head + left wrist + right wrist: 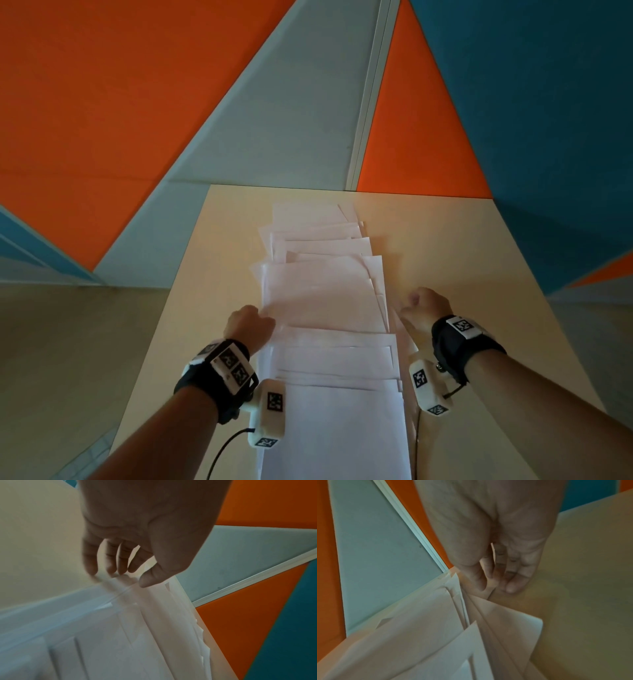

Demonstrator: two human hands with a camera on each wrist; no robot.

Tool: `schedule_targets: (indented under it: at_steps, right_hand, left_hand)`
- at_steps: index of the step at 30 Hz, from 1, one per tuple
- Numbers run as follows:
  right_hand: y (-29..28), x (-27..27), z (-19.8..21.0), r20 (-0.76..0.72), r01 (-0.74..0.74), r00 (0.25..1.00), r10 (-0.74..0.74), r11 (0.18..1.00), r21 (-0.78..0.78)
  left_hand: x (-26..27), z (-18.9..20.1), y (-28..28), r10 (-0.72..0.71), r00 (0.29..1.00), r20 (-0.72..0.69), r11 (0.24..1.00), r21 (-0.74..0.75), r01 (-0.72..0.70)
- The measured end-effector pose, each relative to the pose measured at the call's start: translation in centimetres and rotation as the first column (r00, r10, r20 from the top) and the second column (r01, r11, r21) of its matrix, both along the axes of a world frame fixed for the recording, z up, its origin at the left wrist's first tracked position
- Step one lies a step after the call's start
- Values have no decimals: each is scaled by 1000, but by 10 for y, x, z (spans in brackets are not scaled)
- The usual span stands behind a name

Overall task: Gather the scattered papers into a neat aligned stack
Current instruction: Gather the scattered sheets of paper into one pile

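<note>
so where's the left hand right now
In the head view the left hand is at the left edge of the spread papers, about midway along the table; the left wrist view shows its fingertips touching a sheet's edge.

No text, label, brand or number can be read anywhere. The papers (329,301) show blank faces. The wrist bands (226,368) and camera housings (272,411) at 6 o'clock carry only black-and-white square marker patterns (coded blocks, no letters or digits).
</note>
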State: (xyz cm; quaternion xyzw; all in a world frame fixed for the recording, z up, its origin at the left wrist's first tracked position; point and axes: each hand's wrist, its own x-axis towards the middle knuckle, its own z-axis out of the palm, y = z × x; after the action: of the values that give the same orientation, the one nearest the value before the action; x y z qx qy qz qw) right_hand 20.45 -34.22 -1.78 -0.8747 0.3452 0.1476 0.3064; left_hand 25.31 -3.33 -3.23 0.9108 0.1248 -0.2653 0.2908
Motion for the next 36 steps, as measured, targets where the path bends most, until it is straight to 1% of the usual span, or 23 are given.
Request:
schedule_targets:
  at_steps: [3, 6, 8, 11, 16, 19, 21, 23, 25, 27, 29, 31, 33, 36]
  right_hand:
    - [-3, 7, -4, 1, -80, 997, 80, 997, -10]
    - [-4, 11, -4, -23, -154, 988, 154, 988, -4]
    - [-8, 15, -3, -16, -114, 993, 115, 992, 57]
    - [-15, 21, -5, 15, -35, 999, 34, 990, 133]
    - [-25, 17, -9, -55, -122, 990, 129, 985, 119]
    - [-26, 14, -5, -94, -133, 984, 150, 977, 169]
    - [-27, 15, -1, -128, -140, 978, 163, 975, 170]
    - [-27, 13, 1, -143, -110, 980, 135, 980, 167]
    - [-26, 11, -3, -171, -88, 977, 125, 974, 207]
    - [-23, 7, -4, -226, -87, 963, 147, 963, 255]
    - [-23, 5, -2, -259, -100, 951, 170, 959, 264]
    - [-24, 3, 2, -214, -105, 964, 155, 968, 229]
    - [-21, -1, 3, -174, -103, 974, 145, 967, 233]
    - [-11, -9, 4, -194, -157, 959, 209, 955, 251]
  left_hand:
    - [11, 6, -5, -57, 996, 68, 997, 46, 54]
    - [20, 7, -13, -161, 984, 74, 984, 91, 155]
    - [24, 6, -15, -218, 973, 71, 969, 139, 207]
    - [29, 3, -14, -246, 966, 77, 956, 183, 229]
    - [33, 0, -14, -294, 954, 53, 936, 218, 276]
    - [32, -3, -17, -302, 951, 59, 929, 241, 280]
    - [31, -3, -18, -299, 952, 61, 928, 249, 276]
    - [33, -3, -20, -293, 954, 62, 930, 252, 269]
    - [34, -3, -21, -295, 954, 58, 928, 256, 271]
    - [34, -3, -22, -298, 953, 54, 925, 263, 274]
    - [34, -2, -22, -299, 953, 48, 923, 270, 276]
    - [34, -1, -22, -298, 954, 37, 921, 275, 277]
    - [33, 0, -23, -289, 957, 29, 925, 265, 272]
    - [28, 2, -25, -249, 968, 34, 952, 193, 239]
